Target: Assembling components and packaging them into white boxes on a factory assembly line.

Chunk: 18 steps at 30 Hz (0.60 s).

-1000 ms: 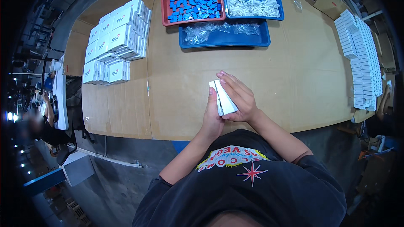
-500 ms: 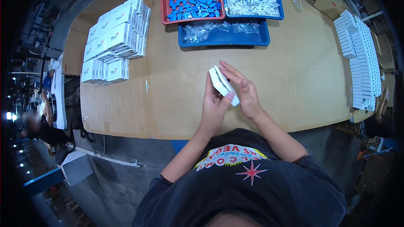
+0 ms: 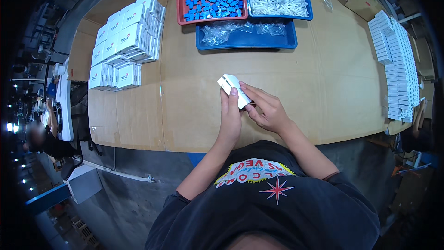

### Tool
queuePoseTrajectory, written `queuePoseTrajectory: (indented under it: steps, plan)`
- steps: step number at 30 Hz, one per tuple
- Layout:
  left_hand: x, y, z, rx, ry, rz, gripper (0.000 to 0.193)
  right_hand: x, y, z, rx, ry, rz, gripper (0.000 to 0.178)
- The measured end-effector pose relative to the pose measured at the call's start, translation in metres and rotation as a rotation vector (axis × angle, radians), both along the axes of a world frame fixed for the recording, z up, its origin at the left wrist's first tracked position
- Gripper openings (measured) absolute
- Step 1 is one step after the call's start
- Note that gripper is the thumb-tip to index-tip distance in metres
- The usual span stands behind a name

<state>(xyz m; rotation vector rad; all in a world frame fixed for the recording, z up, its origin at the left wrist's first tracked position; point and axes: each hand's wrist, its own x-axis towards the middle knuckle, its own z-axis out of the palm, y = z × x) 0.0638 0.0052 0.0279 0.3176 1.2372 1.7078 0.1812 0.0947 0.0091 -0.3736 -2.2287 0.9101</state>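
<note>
Above the near middle of the cardboard-covered table, a small white box is held tilted between both my hands. My left hand grips it from the left and below, with the thumb pressed on its face. On the right side, the fingers and thumb of my right hand close on the box's edge. A dark gap runs along one side of the box, near its flap. My fingers hide part of its lower end.
Stacked white boxes stand at the left; a long block of white boxes lines the right edge. At the back are a red tray of blue pieces, a blue tray of white pieces, and a blue tray with clear plastic bags.
The box has turned and shifted slightly left in my hands. My right hand, earlier spread beside it with fingers stretched, has closed on its right side.
</note>
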Motion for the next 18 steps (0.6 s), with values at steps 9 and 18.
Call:
queuePoseTrajectory:
  steps: [9, 18]
  plan:
    - [0.003, -0.002, -0.021, -0.049, 0.1, 0.0, 0.043, -0.002, -0.014, -0.012, 0.06, -0.019, -0.097, 0.047]
    - [0.004, -0.007, -0.031, -0.069, 0.112, 0.021, 0.039, -0.006, -0.024, -0.018, 0.069, 0.002, -0.123, 0.041]
